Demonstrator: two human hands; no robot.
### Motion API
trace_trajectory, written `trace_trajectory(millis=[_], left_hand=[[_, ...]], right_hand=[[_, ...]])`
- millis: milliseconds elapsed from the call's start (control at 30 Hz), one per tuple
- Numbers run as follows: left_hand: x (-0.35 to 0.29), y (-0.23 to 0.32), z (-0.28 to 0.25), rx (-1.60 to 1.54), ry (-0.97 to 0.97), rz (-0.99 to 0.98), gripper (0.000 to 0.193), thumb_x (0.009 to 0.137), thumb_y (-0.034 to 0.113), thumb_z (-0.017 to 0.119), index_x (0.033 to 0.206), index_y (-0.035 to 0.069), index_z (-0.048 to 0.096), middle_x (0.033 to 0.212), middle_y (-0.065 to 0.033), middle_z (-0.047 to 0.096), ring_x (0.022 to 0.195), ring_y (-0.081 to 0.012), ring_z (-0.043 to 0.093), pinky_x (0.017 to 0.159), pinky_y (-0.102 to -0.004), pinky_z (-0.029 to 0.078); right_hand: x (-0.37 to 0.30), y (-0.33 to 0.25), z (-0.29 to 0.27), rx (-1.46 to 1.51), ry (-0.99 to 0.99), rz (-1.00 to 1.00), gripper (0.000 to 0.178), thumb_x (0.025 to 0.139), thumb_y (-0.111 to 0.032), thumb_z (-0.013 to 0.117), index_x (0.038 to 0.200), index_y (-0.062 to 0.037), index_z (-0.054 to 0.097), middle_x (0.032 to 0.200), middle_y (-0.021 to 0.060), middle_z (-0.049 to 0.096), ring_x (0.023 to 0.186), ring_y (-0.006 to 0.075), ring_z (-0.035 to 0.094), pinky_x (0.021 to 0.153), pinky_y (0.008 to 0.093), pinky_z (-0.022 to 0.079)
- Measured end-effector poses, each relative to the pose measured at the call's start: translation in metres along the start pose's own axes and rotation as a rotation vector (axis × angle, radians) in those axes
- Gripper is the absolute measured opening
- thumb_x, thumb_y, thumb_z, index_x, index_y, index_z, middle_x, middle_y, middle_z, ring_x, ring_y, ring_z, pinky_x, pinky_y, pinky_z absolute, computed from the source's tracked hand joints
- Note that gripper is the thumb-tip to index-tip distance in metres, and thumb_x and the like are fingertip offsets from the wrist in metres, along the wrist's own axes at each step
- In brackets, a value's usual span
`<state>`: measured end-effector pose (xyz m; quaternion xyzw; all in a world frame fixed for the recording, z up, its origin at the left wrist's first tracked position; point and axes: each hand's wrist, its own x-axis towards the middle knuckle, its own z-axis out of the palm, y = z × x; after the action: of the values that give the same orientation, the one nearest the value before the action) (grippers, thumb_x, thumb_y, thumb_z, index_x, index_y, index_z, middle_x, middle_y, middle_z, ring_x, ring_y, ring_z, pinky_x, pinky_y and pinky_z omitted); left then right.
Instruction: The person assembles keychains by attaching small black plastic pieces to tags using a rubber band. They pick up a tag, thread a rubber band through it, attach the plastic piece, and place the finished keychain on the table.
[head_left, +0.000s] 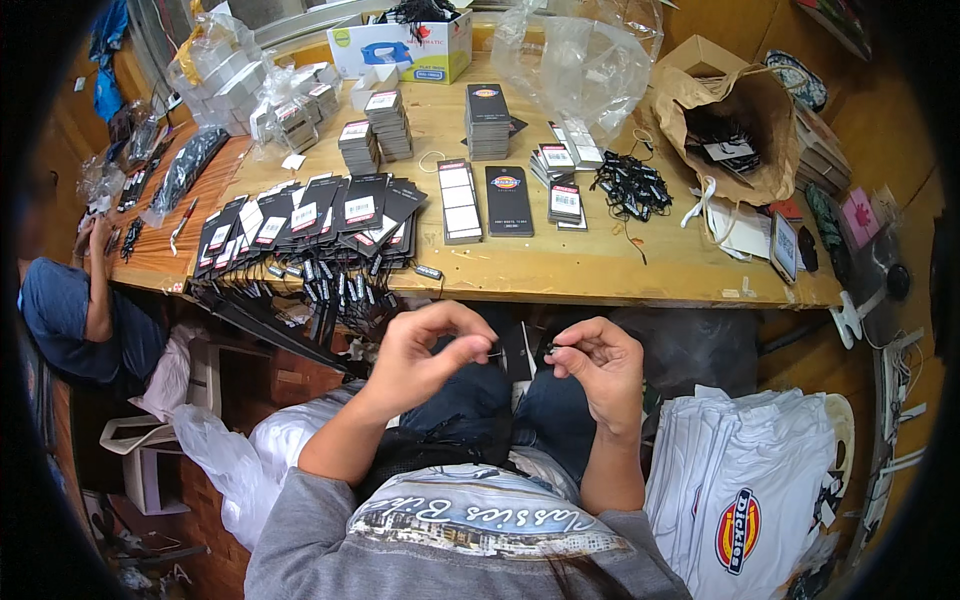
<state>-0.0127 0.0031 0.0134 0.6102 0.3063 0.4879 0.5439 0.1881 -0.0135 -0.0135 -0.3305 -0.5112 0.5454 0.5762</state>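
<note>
My left hand [430,352] is closed in a pinch above my lap, with a thin black tag string [495,353] at its fingertips. Facing it, my right hand [600,372] pinches a small dark piece [549,350], which looks like the plastic end of a tag string. A black hang tag [518,355] shows between the two hands, over my knees; whether the string runs through it is too small to tell. On the table ahead lie a spread heap of strung black tags [320,215] and a pile of black tag strings [632,187].
Stacks of tags [488,135] stand on the wooden table [560,275]. A paper bag [735,130] and a phone [784,248] are at the right. Folded white shirts [745,480] sit beside me at the lower right. Another person [80,310] works at the left.
</note>
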Motion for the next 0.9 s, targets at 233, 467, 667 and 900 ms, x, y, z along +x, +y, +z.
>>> trace_trajectory(millis=[233, 467, 667, 900], left_hand=[[0.005, -0.005, 0.017, -0.050, -0.066, -0.073, 0.012, 0.075, 0.000, 0.056, 0.085, -0.004, 0.060, 0.078, -0.0079, 0.057, 0.067, -0.0104, 0.054, 0.062, -0.0210, 0.045], [0.005, -0.003, 0.020, 0.070, -0.027, -0.055, 0.012, 0.072, -0.003, 0.058, 0.085, -0.004, 0.060, 0.079, -0.0071, 0.056, 0.068, -0.0082, 0.053, 0.060, -0.0179, 0.044], [0.004, -0.002, 0.023, 0.075, 0.024, -0.039, 0.017, 0.070, -0.004, 0.060, 0.087, -0.006, 0.057, 0.081, -0.0072, 0.057, 0.071, -0.0088, 0.055, 0.064, -0.0192, 0.045], [0.006, 0.000, 0.022, 0.251, -0.022, -0.018, 0.015, 0.071, -0.003, 0.061, 0.085, -0.004, 0.057, 0.079, -0.0062, 0.058, 0.071, -0.0081, 0.055, 0.063, -0.0196, 0.045]], right_hand=[[-0.001, -0.009, 0.013, -0.082, 0.037, -0.048, 0.012, 0.074, 0.003, 0.057, 0.086, 0.0021, 0.059, 0.076, 0.0061, 0.057, 0.061, 0.0082, 0.053, 0.056, 0.0179, 0.043], [0.000, -0.011, 0.020, -0.278, 0.042, -0.212, 0.011, 0.073, 0.005, 0.056, 0.084, 0.0029, 0.059, 0.075, 0.0076, 0.057, 0.060, 0.0094, 0.051, 0.053, 0.0187, 0.042], [0.001, -0.010, 0.021, -0.338, 0.044, -0.248, 0.011, 0.073, 0.006, 0.056, 0.083, 0.0033, 0.059, 0.072, 0.0080, 0.057, 0.057, 0.0100, 0.052, 0.053, 0.0191, 0.042], [0.003, -0.009, 0.018, -0.332, 0.025, -0.226, 0.010, 0.072, 0.006, 0.055, 0.082, 0.0033, 0.059, 0.071, 0.0081, 0.058, 0.056, 0.0104, 0.053, 0.052, 0.0195, 0.042]])
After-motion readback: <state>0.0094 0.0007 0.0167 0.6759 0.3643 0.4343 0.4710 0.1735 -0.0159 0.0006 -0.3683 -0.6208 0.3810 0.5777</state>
